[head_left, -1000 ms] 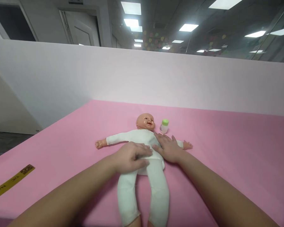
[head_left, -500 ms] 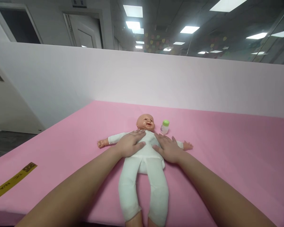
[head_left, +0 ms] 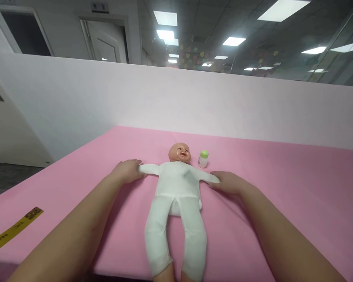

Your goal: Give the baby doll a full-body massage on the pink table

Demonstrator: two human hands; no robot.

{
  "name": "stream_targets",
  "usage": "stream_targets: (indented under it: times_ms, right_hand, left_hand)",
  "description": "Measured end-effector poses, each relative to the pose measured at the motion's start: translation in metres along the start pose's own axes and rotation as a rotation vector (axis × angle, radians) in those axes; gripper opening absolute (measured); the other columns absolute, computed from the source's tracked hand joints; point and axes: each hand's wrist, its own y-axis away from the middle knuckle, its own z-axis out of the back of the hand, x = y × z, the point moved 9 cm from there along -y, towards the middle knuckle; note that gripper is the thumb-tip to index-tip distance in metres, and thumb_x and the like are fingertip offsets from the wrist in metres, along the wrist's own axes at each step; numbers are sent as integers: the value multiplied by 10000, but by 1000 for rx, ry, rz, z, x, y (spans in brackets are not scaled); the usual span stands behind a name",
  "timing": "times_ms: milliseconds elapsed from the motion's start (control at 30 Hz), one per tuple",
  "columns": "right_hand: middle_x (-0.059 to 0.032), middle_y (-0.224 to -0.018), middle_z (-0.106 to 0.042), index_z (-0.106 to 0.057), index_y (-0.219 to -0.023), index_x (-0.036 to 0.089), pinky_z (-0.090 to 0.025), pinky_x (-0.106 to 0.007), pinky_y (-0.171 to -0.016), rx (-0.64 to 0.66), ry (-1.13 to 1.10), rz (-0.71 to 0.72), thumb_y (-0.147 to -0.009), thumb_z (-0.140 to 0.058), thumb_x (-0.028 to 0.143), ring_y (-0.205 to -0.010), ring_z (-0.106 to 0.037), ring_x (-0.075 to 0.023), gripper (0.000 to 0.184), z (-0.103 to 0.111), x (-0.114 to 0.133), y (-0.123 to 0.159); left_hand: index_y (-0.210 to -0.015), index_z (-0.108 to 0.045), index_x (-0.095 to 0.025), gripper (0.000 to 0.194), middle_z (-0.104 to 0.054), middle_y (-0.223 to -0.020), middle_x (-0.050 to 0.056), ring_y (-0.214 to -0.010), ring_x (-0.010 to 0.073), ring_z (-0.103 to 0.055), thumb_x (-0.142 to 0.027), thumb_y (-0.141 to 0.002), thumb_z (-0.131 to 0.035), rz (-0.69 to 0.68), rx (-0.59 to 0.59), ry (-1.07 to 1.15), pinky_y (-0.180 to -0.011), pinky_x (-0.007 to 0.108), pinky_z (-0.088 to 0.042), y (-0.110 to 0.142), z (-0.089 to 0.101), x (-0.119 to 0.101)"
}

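Observation:
A baby doll (head_left: 179, 180) with a white cloth body lies on its back on the pink table surface (head_left: 82, 172), head at the far end, arms stretched sideways. My left hand (head_left: 127, 170) is closed around the doll's hand at the end of the arm on the left. On the other side my right hand (head_left: 227, 181) grips the end of the doll's other arm. Both doll hands are hidden inside my fingers. A small baby bottle (head_left: 203, 159) with a green cap stands beside the doll's head, on the right.
A yellow label strip (head_left: 16, 230) is stuck to the table near the left front edge. Behind the table rises a white partition (head_left: 194, 105). To the left are a white door (head_left: 11, 129) and a dark floor (head_left: 6, 178).
Both my hands have left the doll's chest and moved outward to the ends of its arms, closing around the doll's hands. The bottle has stayed in place.

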Motion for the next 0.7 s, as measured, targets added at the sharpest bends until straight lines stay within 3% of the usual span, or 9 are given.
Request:
stream_targets:
  times_ms: [100, 167, 300, 400, 533, 600, 700]
  right_hand:
    - [-93, -1041, -745, -717, -987, 247, -457, -365, -727, 75, -26, -120, -776, -720, 385, -878, -665, -299, 252, 2, -37, 1]
    - [-71, -953, -722, -658, -855, 232, -408, -337, -655, 43, 16, -191, -728, -713, 318, -787, -633, -263, 163, 8, -53, 2]
    - [-48, -896, -690, -606, -810, 226, -358, -315, -612, -31, -51, -182, -710, -742, 336, -730, -576, -222, 202, 19, -59, 3]
    - [-54, -879, -685, -662, -853, 230, -356, -314, -603, -1, -264, -133, -708, -821, 428, -723, -555, -217, 293, 18, -61, 4]
    - [-47, -811, -637, -703, -941, 223, -357, -302, -578, 67, -673, -79, -739, -848, 513, -664, -488, -172, 383, 4, -67, -2]
    - [-32, -805, -607, -688, -943, 206, -360, -282, -564, 56, -867, -55, -747, -843, 518, -643, -459, -142, 400, -4, -70, -7]
    - [-19, -761, -568, -634, -836, 191, -397, -269, -557, -5, -1051, -26, -781, -800, 543, -624, -443, -128, 393, -9, -74, -14]
  left_hand:
    - [-1160, -720, -259, 607, -744, -1156, 124, -977, 330, -699, -659, -703, -709, 107, -3, 50, -771, 350, -462, -2, 4, 26]
    - [-1056, -730, -243, 566, -753, -1079, 114, -906, 309, -702, -669, -684, -724, 157, 11, 96, -717, 331, -453, -3, 3, 39]
    - [-1061, -708, -238, 648, -749, -1066, 99, -895, 301, -697, -726, -637, -751, 209, -25, 234, -682, 310, -447, -5, 4, 52]
    - [-1078, -706, -222, 656, -746, -1043, 99, -896, 289, -695, -673, -610, -801, 179, -65, 391, -681, 294, -448, -6, 6, 52]
    - [-1204, -687, -190, 783, -736, -1070, 105, -892, 254, -692, -551, -542, -897, 138, -42, 793, -711, 280, -489, -6, -2, 54]
    - [-1254, -671, -172, 824, -733, -1021, 105, -804, 214, -676, -524, -549, -911, 156, -41, 984, -668, 269, -484, -8, -8, 59]
    - [-1157, -707, -138, 690, -697, -839, 71, -620, 137, -576, -503, -602, -892, 179, -104, 1147, -572, 244, -424, -13, -18, 66]
